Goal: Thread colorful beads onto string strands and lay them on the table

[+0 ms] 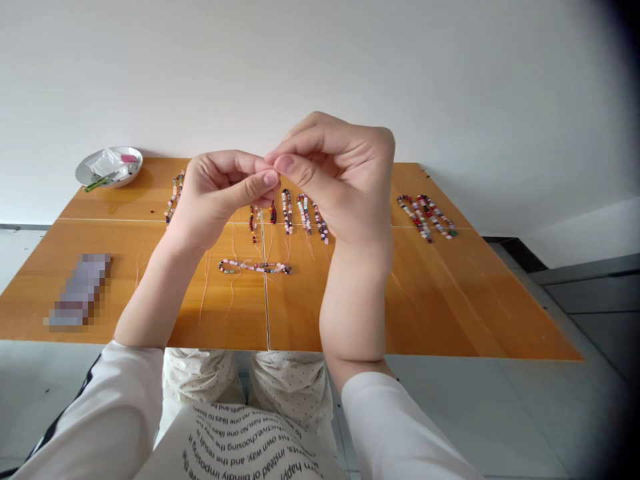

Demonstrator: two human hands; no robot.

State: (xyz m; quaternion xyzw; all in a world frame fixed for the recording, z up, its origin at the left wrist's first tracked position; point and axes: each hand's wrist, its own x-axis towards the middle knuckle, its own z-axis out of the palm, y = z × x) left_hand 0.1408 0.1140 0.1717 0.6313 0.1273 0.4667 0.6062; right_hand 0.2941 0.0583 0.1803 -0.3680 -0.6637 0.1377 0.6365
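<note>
Raised above the wooden table, my left hand (pixel 215 197) and my right hand (pixel 345 167) meet at the fingertips. Each hand pinches thumb to forefinger. Whatever lies between the fingertips is too small or hidden to make out. Below them a looped bead string (pixel 255 267) in pink, white and dark colours lies on the table. Behind the hands are several more bead strings (pixel 287 212), partly covered by my fingers and wrist. Thin pale threads (pixel 205 287) trail from the strings toward me.
The wooden table (pixel 465 307) has seams across its top. A white bowl (pixel 81 175) with plastic bags and a green-handled item stands back left. One bead string (pixel 173 199) lies left, others (pixel 414 217) lie right. A pixelated object (pixel 80 293) rests at front left. A white wall (pixel 450 80) rises behind.
</note>
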